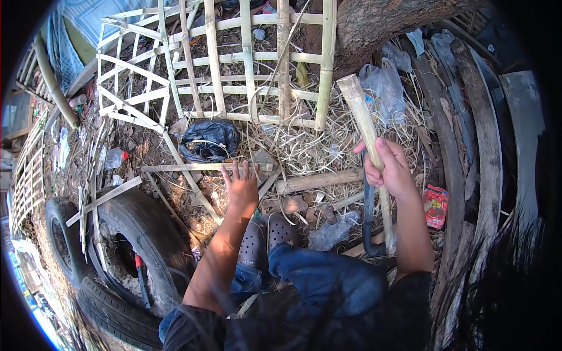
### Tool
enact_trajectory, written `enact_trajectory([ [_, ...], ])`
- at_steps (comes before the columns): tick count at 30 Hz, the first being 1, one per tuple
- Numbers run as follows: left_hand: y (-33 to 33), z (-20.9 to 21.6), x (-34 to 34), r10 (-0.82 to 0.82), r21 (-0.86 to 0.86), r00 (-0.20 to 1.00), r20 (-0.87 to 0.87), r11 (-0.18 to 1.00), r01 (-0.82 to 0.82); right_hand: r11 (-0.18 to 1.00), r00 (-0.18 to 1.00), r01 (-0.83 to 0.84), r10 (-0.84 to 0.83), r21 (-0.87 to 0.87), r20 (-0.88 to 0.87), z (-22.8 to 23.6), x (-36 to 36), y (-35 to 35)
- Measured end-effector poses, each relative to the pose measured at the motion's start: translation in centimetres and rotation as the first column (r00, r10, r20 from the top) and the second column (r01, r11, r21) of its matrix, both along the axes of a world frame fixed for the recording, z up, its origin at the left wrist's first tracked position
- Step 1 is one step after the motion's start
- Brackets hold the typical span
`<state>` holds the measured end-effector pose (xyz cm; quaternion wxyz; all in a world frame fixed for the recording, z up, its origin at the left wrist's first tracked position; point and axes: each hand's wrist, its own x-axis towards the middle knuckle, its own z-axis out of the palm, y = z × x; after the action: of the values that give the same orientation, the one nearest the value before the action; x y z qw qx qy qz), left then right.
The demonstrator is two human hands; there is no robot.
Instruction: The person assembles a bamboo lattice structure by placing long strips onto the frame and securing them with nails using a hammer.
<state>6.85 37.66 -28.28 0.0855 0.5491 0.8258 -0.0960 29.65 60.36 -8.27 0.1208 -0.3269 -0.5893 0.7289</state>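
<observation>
My right hand is closed around a thick split-bamboo stick, held nearly upright with its top leaning left. A dark curved strip runs down beside the stick; whether my hand also grips it, I cannot tell. Fingers spread, my left hand is over the ground. Its fingertips overlap a thin bamboo strip; contact is unclear. Beyond both hands is a lattice of bamboo slats, joined on its left to a frame of thinner strips.
Old tyres lie at left, with a red-handled tool inside one. Weathered planks line the right, near a red packet. A tree trunk, bamboo shavings, a bamboo pole and a black plastic bag lie ahead.
</observation>
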Motion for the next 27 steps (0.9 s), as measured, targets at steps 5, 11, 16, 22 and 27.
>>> enact_trajectory([
  [5, -0.6, -0.1, -1.0, -0.041, 0.049, 0.999, 0.017, 0.998, 0.040, 0.974, 0.998, -0.036, 0.024, -0.224, -0.058, -2.3, -1.1, -1.2],
  [11, 0.2, -1.1, -1.7, -0.098, 0.119, 0.992, 0.078, 0.989, 0.088, 0.981, 0.989, -0.011, 0.039, -0.192, 0.143, -12.7, -0.5, -5.9],
  [16, 0.6, -0.6, -5.1, -0.159, 0.076, 0.977, 0.143, 0.986, 0.149, 0.965, 0.944, 0.062, 0.026, -0.255, 0.329, -19.5, -1.7, -11.8],
  [22, 0.8, -0.8, -6.5, -0.295, 0.278, 0.938, 0.182, 0.930, 0.239, 0.956, 0.949, 0.037, 0.057, -0.290, 0.310, -23.9, -3.7, -15.5],
  [27, 1.5, -0.5, -6.4, -0.311, 0.371, 0.929, 0.201, 0.902, 0.221, 0.980, 0.939, 0.061, 0.009, -0.192, 0.343, -24.9, -5.3, -16.1],
])
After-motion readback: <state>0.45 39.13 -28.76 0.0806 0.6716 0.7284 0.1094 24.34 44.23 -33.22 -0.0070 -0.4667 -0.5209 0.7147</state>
